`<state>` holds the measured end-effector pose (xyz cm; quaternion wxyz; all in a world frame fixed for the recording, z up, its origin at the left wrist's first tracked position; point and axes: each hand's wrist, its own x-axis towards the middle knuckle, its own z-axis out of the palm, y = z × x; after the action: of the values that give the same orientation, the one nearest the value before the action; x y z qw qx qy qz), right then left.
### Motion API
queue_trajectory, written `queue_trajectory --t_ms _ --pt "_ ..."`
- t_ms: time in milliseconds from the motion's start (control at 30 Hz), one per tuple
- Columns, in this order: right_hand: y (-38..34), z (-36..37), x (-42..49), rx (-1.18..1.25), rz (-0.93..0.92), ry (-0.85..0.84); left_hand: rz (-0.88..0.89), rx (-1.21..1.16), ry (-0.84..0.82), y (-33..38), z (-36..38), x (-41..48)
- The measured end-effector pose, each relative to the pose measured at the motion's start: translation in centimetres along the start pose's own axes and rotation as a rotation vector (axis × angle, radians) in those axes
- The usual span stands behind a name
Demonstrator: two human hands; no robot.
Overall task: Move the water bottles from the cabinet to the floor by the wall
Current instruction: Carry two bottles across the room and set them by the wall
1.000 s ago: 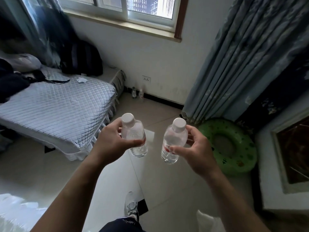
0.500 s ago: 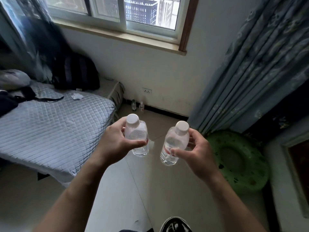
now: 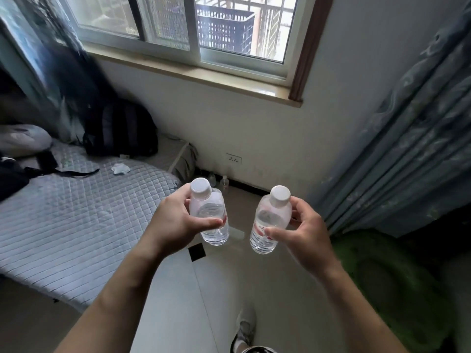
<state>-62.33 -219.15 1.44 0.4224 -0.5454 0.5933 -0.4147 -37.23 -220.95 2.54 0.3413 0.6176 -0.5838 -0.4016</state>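
I see both arms stretched out ahead of me over the pale tiled floor point(image 3: 178, 301), each hand carrying a small clear water bottle with a white cap. My left hand point(image 3: 175, 222) is wrapped around the left bottle point(image 3: 211, 217) from its left side, thumb lying across the front of the label and fingers curled behind; the cap and neck stand clear above the hand and the base hangs below it. My right hand point(image 3: 303, 238) grips the right bottle point(image 3: 269, 220) from its right side, thumb pressed on the lower label, fingers bent around the back near the shoulder. Both bottles are roughly upright, tilted slightly, held apart from each other in mid-air. Ahead, against the wall under the window point(image 3: 204, 29), two more bottles on the floor point(image 3: 218, 180) stand close together beside the bed point(image 3: 76, 212). A green swim ring point(image 3: 382, 276) lies to the right, below the curtain point(image 3: 407, 149).
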Motion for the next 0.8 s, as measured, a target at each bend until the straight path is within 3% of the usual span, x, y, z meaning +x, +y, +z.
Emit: queue_trajectory --t_ms 367,800 --pt "-0.5 -1.5 14.8 0.001 -0.024 -0.069 -0.033 -0.046 0.067 1.9 0.5 12.9" --pt "-0.8 1.2 28.7 0.02 0.049 0.004 -0.051 -0.071 -0.035 -0.1 -1.9 28.8"
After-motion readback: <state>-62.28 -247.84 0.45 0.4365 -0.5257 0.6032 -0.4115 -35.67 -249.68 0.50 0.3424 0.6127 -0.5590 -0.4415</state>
